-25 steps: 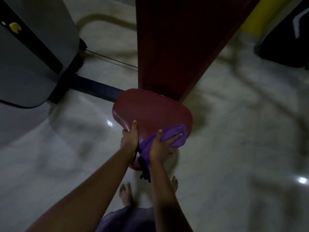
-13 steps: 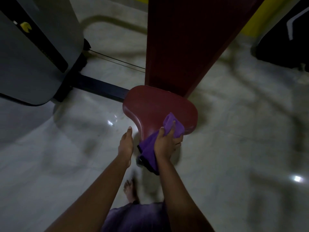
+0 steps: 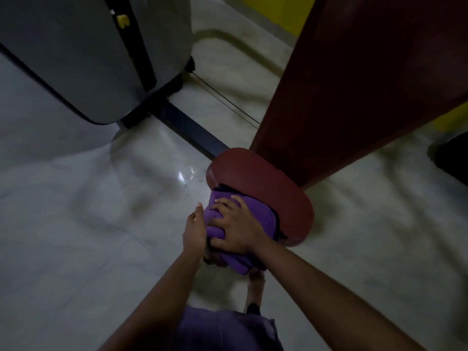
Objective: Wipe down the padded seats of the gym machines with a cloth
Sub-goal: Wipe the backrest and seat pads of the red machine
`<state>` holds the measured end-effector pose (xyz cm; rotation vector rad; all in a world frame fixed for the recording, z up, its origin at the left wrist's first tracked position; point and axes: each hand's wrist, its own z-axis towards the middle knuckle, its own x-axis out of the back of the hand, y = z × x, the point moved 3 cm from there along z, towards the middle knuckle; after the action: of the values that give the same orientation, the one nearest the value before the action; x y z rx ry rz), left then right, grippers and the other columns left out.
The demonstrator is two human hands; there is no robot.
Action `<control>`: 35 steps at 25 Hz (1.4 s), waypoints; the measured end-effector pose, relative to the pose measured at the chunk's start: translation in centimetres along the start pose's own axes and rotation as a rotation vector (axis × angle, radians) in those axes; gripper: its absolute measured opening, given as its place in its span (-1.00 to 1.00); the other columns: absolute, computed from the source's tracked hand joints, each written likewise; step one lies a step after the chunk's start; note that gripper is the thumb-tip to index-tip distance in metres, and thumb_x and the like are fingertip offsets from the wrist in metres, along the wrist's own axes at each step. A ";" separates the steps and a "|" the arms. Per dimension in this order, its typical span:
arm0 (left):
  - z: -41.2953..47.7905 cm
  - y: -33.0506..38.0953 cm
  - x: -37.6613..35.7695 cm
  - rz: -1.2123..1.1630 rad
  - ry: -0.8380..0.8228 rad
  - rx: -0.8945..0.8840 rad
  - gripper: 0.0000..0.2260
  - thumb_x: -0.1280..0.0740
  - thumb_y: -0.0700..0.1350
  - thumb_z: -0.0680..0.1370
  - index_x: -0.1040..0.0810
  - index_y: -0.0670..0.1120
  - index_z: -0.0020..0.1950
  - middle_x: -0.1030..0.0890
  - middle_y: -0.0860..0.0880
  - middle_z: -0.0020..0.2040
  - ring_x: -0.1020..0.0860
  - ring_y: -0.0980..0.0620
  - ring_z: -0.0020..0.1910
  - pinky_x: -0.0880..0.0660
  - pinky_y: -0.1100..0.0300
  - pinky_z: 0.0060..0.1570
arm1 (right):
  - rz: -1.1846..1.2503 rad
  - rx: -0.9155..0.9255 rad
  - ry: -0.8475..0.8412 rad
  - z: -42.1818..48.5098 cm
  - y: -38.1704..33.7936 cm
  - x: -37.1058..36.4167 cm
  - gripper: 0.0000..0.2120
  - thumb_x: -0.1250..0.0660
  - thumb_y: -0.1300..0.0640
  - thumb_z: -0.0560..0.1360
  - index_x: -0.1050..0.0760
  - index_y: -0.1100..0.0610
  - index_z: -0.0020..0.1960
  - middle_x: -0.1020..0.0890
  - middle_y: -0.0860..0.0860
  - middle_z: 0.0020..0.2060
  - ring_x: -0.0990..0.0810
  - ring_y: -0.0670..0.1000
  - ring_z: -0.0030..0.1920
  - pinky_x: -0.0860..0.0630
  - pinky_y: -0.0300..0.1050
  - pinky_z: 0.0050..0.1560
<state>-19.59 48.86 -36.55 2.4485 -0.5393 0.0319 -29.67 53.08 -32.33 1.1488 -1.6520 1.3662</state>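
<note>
1. The right hand reaches in from 5 o'clock, palm down, its forearm crossing the lower right of the view. Its fingers are spread and bent, grasping a bunched, soft purple cloth and bearing it down on the seat.
2. The left hand comes up from 6 o'clock, turned edge-on, and touches the cloth's 9 o'clock side. Its thumb points up; the other fingers are hidden behind the cloth, so I cannot tell whether they grasp it.
3. The cloth covers the near, 7 o'clock end of a rounded, dark red padded seat; part of it hangs off that end, below the right wrist.
4. A broad dark red padded backrest rises from the seat's far edge toward 1 o'clock.
5. At 10 o'clock stands a grey rounded machine shroud carrying a small yellow tab. A dark blue metal frame bar runs from its base to the seat, with a thin black cable just beside it.
6. Below the hands, a bare foot stands on the pale glossy tiled floor.
</note>
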 end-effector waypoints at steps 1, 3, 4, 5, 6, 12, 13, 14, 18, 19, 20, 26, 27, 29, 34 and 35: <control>-0.9 0.8 -0.6 -0.016 0.047 0.018 -0.07 0.00 0.57 0.28 -0.36 -0.05 0.41 -0.47 -0.19 0.34 -0.45 -0.21 0.28 -0.33 -0.12 0.35 | -0.007 0.073 -0.070 1.2 1.0 0.4 -0.44 -0.04 -0.28 0.32 -0.63 0.05 -0.02 -0.55 0.10 0.14 -0.42 0.13 0.25 -0.15 0.20 0.35; -2.7 2.0 -1.8 -0.003 0.174 0.015 -0.29 0.00 0.35 0.52 -0.19 -0.10 0.50 -0.36 -0.24 0.42 -0.35 -0.25 0.37 -0.25 -0.06 0.38 | -0.019 0.189 -0.161 3.4 2.8 0.7 -0.39 0.01 -0.31 0.33 -0.62 0.05 -0.01 -0.53 0.09 0.13 -0.40 0.10 0.24 -0.05 0.10 0.36; -3.1 2.0 -2.4 0.071 0.244 0.020 -0.35 0.01 0.27 0.57 -0.15 -0.12 0.52 -0.33 -0.25 0.43 -0.32 -0.25 0.39 -0.23 -0.04 0.36 | -0.021 0.234 -0.179 4.4 3.7 0.8 -0.39 0.03 -0.30 0.33 -0.63 0.03 -0.02 -0.53 0.08 0.13 -0.40 0.08 0.23 -0.03 0.06 0.35; -3.3 1.8 -2.8 0.162 0.299 0.011 -0.39 0.03 0.24 0.58 -0.18 -0.12 0.50 -0.35 -0.25 0.42 -0.34 -0.25 0.38 -0.25 -0.03 0.33 | -0.018 0.274 -0.174 5.4 4.4 0.9 -0.40 0.03 -0.30 0.34 -0.63 0.02 -0.02 -0.53 0.07 0.12 -0.40 0.08 0.22 -0.02 0.03 0.33; -3.7 1.8 -3.2 0.256 0.335 -0.017 -0.42 0.05 0.24 0.58 -0.29 -0.09 0.45 -0.42 -0.25 0.37 -0.38 -0.25 0.33 -0.29 -0.02 0.28 | -0.010 0.305 -0.158 6.5 5.2 1.0 -0.41 0.03 -0.29 0.35 -0.63 0.01 -0.03 -0.54 0.06 0.12 -0.41 0.07 0.22 -0.02 0.00 0.32; -3.8 2.4 -3.9 0.667 0.499 -0.067 -0.43 0.05 0.30 0.55 -0.61 -0.04 0.07 -0.63 -0.21 0.02 -0.56 -0.24 0.06 -0.45 0.05 0.01 | 0.029 0.243 -0.080 11.0 8.6 1.9 -0.36 0.07 -0.29 0.28 -0.49 -0.14 0.22 -0.41 0.02 0.31 -0.26 0.06 0.37 -0.01 0.10 0.38; -3.7 2.3 -4.1 0.684 0.512 -0.070 -0.43 0.04 0.29 0.56 -0.62 -0.04 0.07 -0.64 -0.21 0.01 -0.57 -0.24 0.05 -0.46 0.05 0.00 | 0.056 0.178 -0.033 11.2 9.5 1.9 -0.36 0.07 -0.29 0.29 -0.46 -0.16 0.26 -0.40 0.04 0.33 -0.26 0.07 0.38 -0.03 0.13 0.39; -3.7 2.3 -4.1 0.690 0.522 -0.078 -0.43 0.03 0.29 0.56 -0.63 -0.05 0.06 -0.64 -0.20 -0.01 -0.57 -0.23 0.03 -0.46 0.06 -0.01 | 0.067 0.105 0.023 11.0 10.4 2.0 -0.35 0.07 -0.29 0.31 -0.42 -0.17 0.31 -0.40 0.05 0.35 -0.26 0.08 0.39 -0.05 0.14 0.39; -3.8 2.6 -4.2 0.688 0.533 -0.105 -0.45 0.02 0.27 0.57 -0.64 -0.04 -0.01 -0.65 -0.16 -0.09 -0.58 -0.20 -0.03 -0.42 0.10 -0.09 | 0.056 -0.242 0.137 8.0 13.6 1.8 -0.40 -0.03 -0.31 0.42 -0.24 -0.19 0.43 -0.28 0.08 0.44 -0.20 0.13 0.44 -0.10 0.18 0.37; -3.9 2.6 -4.2 0.688 0.528 -0.108 -0.46 0.02 0.26 0.57 -0.64 -0.03 -0.01 -0.65 -0.16 -0.09 -0.58 -0.19 -0.04 -0.40 0.11 -0.11 | 0.071 -0.341 0.154 6.7 13.9 1.6 -0.40 -0.10 -0.32 0.44 -0.21 -0.18 0.44 -0.24 0.08 0.46 -0.18 0.13 0.45 -0.10 0.20 0.37; -3.9 2.6 -4.2 0.686 0.525 -0.114 -0.46 0.02 0.26 0.57 -0.64 -0.02 0.00 -0.65 -0.15 -0.09 -0.58 -0.19 -0.04 -0.39 0.11 -0.12 | 0.089 -0.434 0.164 5.4 13.8 1.4 -0.38 -0.14 -0.33 0.44 -0.19 -0.18 0.45 -0.22 0.08 0.48 -0.16 0.14 0.46 -0.10 0.21 0.37; -3.8 2.5 -4.3 0.688 0.507 -0.173 -0.41 0.05 0.24 0.59 -0.62 -0.13 -0.12 -0.56 -0.11 -0.27 -0.50 -0.07 -0.27 -0.33 0.18 -0.23 | 0.124 -0.551 0.253 -0.1 6.8 0.0 -0.49 -0.17 -0.18 0.40 -0.42 -0.12 0.33 -0.44 0.16 0.33 -0.44 0.28 0.20 -0.36 0.18 0.09; -3.7 2.2 -4.3 0.671 0.488 -0.182 -0.40 0.05 0.24 0.59 -0.62 -0.15 -0.10 -0.55 -0.09 -0.28 -0.47 -0.03 -0.29 -0.35 0.18 -0.24 | 0.133 -0.556 0.225 -0.6 5.8 0.1 -0.52 -0.24 -0.11 0.43 -0.41 -0.11 0.35 -0.42 0.16 0.34 -0.42 0.27 0.20 -0.35 0.14 0.09; -3.8 1.7 -4.3 0.578 0.432 -0.234 -0.44 0.04 0.22 0.60 -0.61 -0.13 0.04 -0.63 -0.10 -0.14 -0.54 -0.05 -0.18 -0.44 0.14 -0.14 | 0.126 -0.537 0.116 -1.4 4.8 0.5 -0.52 -0.26 -0.04 0.49 -0.33 -0.09 0.40 -0.33 0.12 0.40 -0.33 0.23 0.28 -0.31 0.10 0.18; -7.0 1.6 -1.0 0.016 0.244 -0.353 -0.56 -0.07 0.08 0.63 -0.31 -0.08 0.45 -0.39 -0.10 0.43 -0.35 -0.06 0.39 -0.25 0.10 0.35 | 0.324 -0.440 0.134 -3.4 1.5 4.1 -0.31 0.12 -0.19 0.36 -0.30 -0.02 0.42 -0.32 0.11 0.39 -0.29 0.16 0.28 -0.25 0.00 0.26; -8.2 1.6 0.3 -0.047 0.227 -0.371 -0.56 -0.07 0.08 0.63 -0.28 -0.07 0.47 -0.36 -0.08 0.44 -0.33 -0.04 0.41 -0.23 0.09 0.37 | 0.368 -0.417 0.169 -3.7 -0.1 5.0 -0.35 0.07 -0.16 0.39 -0.31 0.00 0.42 -0.33 0.12 0.37 -0.30 0.15 0.27 -0.25 -0.01 0.25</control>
<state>-19.06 52.35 -28.96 2.0610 -0.3510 0.1729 -31.53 55.76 -27.04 0.4938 -1.9643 1.2086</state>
